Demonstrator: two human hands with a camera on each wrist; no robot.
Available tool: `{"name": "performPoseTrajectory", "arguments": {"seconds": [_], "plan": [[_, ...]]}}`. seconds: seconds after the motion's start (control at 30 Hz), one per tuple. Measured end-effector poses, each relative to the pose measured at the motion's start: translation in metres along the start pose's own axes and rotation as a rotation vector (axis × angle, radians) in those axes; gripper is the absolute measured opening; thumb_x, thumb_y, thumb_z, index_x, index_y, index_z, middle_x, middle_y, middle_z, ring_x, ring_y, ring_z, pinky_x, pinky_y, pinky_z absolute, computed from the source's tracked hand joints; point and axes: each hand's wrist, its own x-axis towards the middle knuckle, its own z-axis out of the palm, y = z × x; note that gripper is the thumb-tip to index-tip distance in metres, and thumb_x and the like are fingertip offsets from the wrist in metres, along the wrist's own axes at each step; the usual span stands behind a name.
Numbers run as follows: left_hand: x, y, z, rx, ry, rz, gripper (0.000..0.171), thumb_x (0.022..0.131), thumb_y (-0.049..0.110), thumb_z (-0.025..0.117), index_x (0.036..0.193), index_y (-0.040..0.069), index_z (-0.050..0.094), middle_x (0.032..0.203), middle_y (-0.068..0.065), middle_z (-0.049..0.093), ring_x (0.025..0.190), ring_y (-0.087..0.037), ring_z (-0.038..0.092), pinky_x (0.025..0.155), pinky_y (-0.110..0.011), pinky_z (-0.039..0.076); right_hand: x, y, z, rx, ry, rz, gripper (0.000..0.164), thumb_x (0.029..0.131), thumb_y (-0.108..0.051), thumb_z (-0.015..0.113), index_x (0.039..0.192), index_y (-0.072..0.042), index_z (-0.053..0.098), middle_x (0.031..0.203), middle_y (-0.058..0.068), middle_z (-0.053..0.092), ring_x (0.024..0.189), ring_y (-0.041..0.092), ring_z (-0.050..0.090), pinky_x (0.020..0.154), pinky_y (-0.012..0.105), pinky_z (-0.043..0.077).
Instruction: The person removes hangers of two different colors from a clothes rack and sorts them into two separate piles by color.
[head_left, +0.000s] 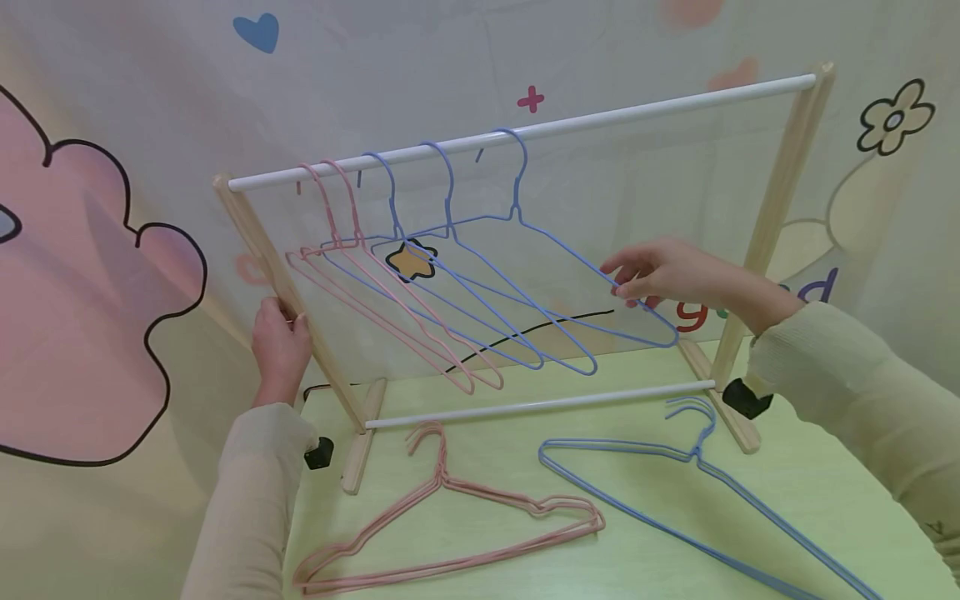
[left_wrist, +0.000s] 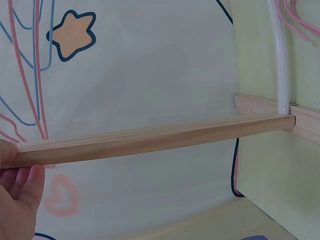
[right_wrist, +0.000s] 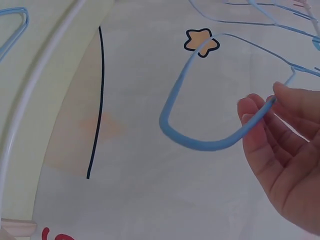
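Note:
My left hand grips the left wooden post of a hanger rack, thumb on one side and fingers on the other. My right hand pinches the sloping arm of the rightmost blue clothes hanger between thumb and fingers. That hanger's hook sits over the white top rod. To its left on the rod hang two more blue hangers and two pink hangers. The left wrist view shows only part of the left hand.
On the pale green table, a stack of pink hangers lies at front left and blue hangers at front right. The rack's lower white rod and wooden feet stand behind them. A patterned curtain hangs at the back.

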Motion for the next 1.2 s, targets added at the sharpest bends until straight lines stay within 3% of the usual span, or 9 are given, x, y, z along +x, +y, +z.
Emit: {"name": "performPoseTrajectory", "arguments": {"seconds": [0.23, 0.4, 0.73, 1.2], "plan": [[0.001, 0.002, 0.001, -0.003, 0.000, 0.000, 0.020, 0.086, 0.007, 0.048, 0.100, -0.006, 0.043, 0.094, -0.023, 0.048, 0.095, -0.038, 0.049, 0.084, -0.047, 0.037, 0.006, -0.006, 0.001, -0.019, -0.031, -0.014, 0.021, 0.086, -0.005, 0.052, 0.107, 0.000, 0.054, 0.083, 0.008, 0.058, 0.068, 0.015, 0.057, 0.063, 0.029, 0.049], [0.002, 0.003, 0.002, -0.010, 0.003, 0.002, 0.020, 0.086, 0.007, 0.048, 0.100, -0.006, 0.043, 0.094, -0.023, 0.048, 0.095, -0.038, 0.049, 0.084, -0.047, 0.037, 0.003, -0.010, -0.001, -0.049, 0.013, -0.046, 0.017, 0.085, 0.001, 0.050, 0.102, 0.002, 0.052, 0.080, 0.008, 0.053, 0.066, 0.016, 0.056, 0.060, 0.028, 0.048], [0.000, 0.004, 0.000, 0.002, -0.018, -0.033, 0.020, 0.087, 0.009, 0.048, 0.100, -0.006, 0.042, 0.095, -0.022, 0.047, 0.097, -0.037, 0.049, 0.085, -0.046, 0.037, -0.013, -0.012, -0.016, -0.114, 0.096, -0.047, 0.016, 0.085, 0.002, 0.049, 0.101, 0.002, 0.052, 0.080, 0.009, 0.052, 0.066, 0.017, 0.056, 0.057, 0.028, 0.048], [-0.001, 0.001, 0.000, 0.014, -0.014, -0.027, 0.020, 0.087, 0.008, 0.048, 0.101, -0.006, 0.042, 0.095, -0.022, 0.047, 0.096, -0.038, 0.048, 0.084, -0.047, 0.037, -0.049, 0.011, -0.035, -0.278, 0.150, -0.026, 0.017, 0.083, 0.002, 0.053, 0.100, -0.001, 0.055, 0.079, 0.006, 0.057, 0.060, 0.013, 0.052, 0.054, 0.024, 0.045]]}}
